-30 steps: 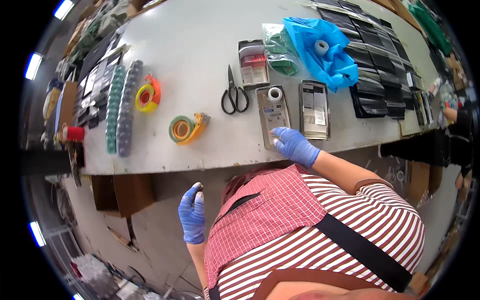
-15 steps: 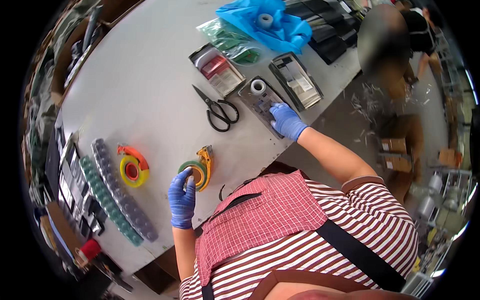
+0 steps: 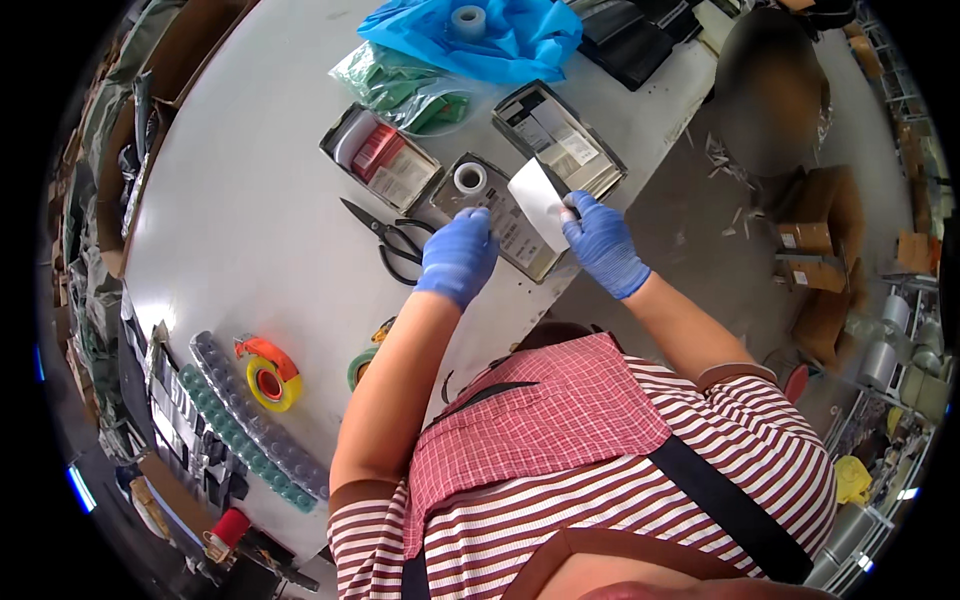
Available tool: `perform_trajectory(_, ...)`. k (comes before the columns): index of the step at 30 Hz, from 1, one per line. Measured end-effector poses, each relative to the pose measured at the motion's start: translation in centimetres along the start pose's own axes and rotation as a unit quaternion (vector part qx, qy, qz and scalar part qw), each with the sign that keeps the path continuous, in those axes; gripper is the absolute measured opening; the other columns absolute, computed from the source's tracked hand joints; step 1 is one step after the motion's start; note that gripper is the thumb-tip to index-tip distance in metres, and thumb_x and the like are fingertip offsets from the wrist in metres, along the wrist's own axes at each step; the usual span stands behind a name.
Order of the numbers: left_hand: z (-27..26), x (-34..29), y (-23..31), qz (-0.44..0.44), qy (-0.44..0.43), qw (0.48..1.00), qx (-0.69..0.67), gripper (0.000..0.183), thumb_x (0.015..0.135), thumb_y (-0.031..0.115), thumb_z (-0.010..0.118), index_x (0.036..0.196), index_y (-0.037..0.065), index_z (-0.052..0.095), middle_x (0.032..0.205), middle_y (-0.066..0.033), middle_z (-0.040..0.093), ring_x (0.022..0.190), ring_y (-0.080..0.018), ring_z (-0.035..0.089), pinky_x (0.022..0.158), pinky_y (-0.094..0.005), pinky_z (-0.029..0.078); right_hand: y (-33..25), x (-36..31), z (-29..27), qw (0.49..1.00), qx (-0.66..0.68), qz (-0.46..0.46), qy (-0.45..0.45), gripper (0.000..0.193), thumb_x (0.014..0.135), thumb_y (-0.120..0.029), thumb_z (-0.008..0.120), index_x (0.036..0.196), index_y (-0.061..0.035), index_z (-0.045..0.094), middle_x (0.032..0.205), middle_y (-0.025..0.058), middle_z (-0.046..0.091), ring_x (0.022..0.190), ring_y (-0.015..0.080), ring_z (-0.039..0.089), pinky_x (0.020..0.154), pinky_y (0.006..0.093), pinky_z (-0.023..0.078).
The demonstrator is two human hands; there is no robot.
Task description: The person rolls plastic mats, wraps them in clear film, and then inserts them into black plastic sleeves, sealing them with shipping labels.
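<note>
My right hand (image 3: pixel 606 246), in a blue glove, grips a white paper sheet (image 3: pixel 537 204) by its near edge. The sheet is tilted above an open box of printed labels (image 3: pixel 522 244); a small clear roll (image 3: pixel 469 178) rests at that box's far end. Close to the box's left side is my gloved left hand (image 3: pixel 458 262), its fingers curled together; whatever they may hold is hidden. Black-handled scissors (image 3: pixel 385 232) lie beside the left hand, partly covered by it. My left forearm hides most of the green tape roll (image 3: pixel 360 368) and its yellow dispenser (image 3: pixel 384 328).
Open boxes with red and white cards (image 3: pixel 385 162) and white labels (image 3: pixel 560 135) stand farther back. Beyond lie a green-filled plastic bag (image 3: pixel 405 88) and blue sheeting (image 3: pixel 530 40). An orange tape dispenser (image 3: pixel 268 372) and bubble-wrap strips (image 3: pixel 240 415) lie left. A person (image 3: pixel 775 95) is far right.
My left hand has left the green tape roll and moved up and right to the label box. The right hand has lifted a white paper sheet off the box.
</note>
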State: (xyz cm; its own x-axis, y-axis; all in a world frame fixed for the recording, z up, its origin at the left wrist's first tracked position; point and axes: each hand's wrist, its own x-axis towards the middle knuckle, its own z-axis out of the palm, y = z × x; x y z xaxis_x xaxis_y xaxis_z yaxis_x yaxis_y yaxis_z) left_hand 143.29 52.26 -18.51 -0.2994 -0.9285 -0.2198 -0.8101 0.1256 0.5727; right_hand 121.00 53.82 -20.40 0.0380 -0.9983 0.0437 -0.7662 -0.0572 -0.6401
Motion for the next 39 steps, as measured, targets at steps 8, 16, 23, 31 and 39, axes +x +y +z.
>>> perform_trajectory(8,2.9,6.2,1.1,-0.149,-0.134,0.946,0.255,0.022,0.088,0.021,0.059,0.092,0.009,0.076,0.093,-0.0151,0.074,0.087,-0.0339,0.072,0.072,-0.0454,0.058,0.6,-0.1,-3.3,0.985,0.164,0.019,-0.048,0.016,0.091,-0.013,0.064,0.104,-0.0035,0.062,0.083,0.0189,0.068,0.077,0.0329,0.068,0.069,0.0388,0.054)
perform_trajectory(16,3.2,7.2,1.4,-0.187,-0.100,0.949,0.235,0.019,0.086,0.012,0.059,0.097,0.008,0.074,0.096,-0.0166,0.073,0.091,-0.0353,0.071,0.076,-0.0451,0.057,2.0,-0.6,-3.8,0.973,0.227,0.032,-0.022,0.018,0.086,-0.004,0.067,0.103,-0.0014,0.067,0.085,0.0098,0.066,0.073,0.0123,0.063,0.068,0.0277,0.052)
perform_trajectory(23,0.0,4.6,0.9,-0.168,-0.012,0.982,0.080,0.017,0.085,0.019,0.062,0.093,0.008,0.072,0.092,-0.0200,0.069,0.092,-0.0387,0.066,0.081,-0.0465,0.053,2.4,-0.2,-3.1,0.977,0.211,-0.027,0.010,0.019,0.085,-0.007,0.069,0.104,-0.0026,0.067,0.089,0.0134,0.067,0.075,0.0239,0.065,0.071,0.0324,0.053)
perform_trajectory(31,-9.0,-5.8,-2.6,-0.249,0.103,0.932,-0.241,0.016,0.093,0.014,0.064,0.094,0.000,0.072,0.066,-0.0015,0.060,0.050,-0.0076,0.049,0.049,-0.0258,0.041,0.9,1.1,2.2,0.966,-0.026,-0.205,-0.152,0.015,0.087,-0.012,0.064,0.099,-0.0054,0.069,0.094,0.0119,0.064,0.081,0.0322,0.065,0.071,0.0391,0.055)
perform_trajectory(39,-6.4,-3.1,-2.3,-0.205,0.022,0.959,-0.195,0.022,0.087,0.021,0.069,0.090,-0.001,0.072,0.066,-0.0103,0.064,0.055,-0.0181,0.058,0.057,-0.0326,0.049,0.6,1.6,2.4,0.914,-0.066,-0.258,-0.305,0.019,0.086,-0.019,0.061,0.095,-0.0040,0.068,0.100,0.0163,0.065,0.095,0.0335,0.063,0.088,0.0425,0.051)
